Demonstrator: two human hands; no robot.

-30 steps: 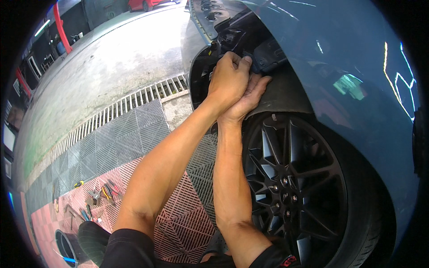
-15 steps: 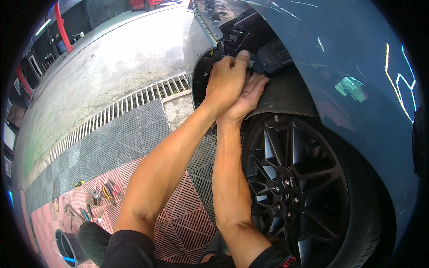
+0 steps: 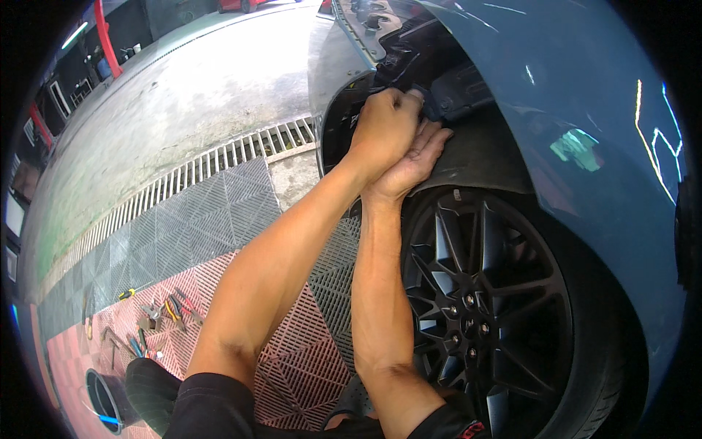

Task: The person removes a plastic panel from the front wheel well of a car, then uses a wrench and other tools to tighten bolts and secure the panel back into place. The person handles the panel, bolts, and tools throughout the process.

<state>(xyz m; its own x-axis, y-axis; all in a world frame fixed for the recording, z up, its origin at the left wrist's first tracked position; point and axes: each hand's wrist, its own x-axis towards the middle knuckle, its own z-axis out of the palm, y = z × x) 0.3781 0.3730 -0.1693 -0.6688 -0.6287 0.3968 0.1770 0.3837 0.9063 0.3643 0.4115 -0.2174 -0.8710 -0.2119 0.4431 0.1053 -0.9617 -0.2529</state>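
Note:
Both my arms reach into the open front wheel-arch area of a blue-grey car. My left hand [image 3: 385,130] is closed, with its fingers curled and its thumb on top, close to a dark bracket-like part [image 3: 455,95]. What those fingers grip is hidden. Just below and partly behind it, my right hand [image 3: 417,162] lies palm up with the fingers stretched out, its wrist crossing under the left one. A black plastic wheel-arch liner [image 3: 486,157] is beside the right fingers. Along the arch's left side runs the bumper edge [image 3: 329,117].
Below the hands stands the black spoked wheel [image 3: 475,300], and the blue fender [image 3: 585,95] curves over it on the right. Several hand tools, pliers [image 3: 175,311] among them, lie on the red floor tiles [image 3: 300,351]. At lower left are a dark bucket [image 3: 106,399] and a drain grate [image 3: 212,161] farther off.
The view has shifted slightly, and both hands appear a little farther right. Their pose is nearly the same, the left curled above the flat right hand.

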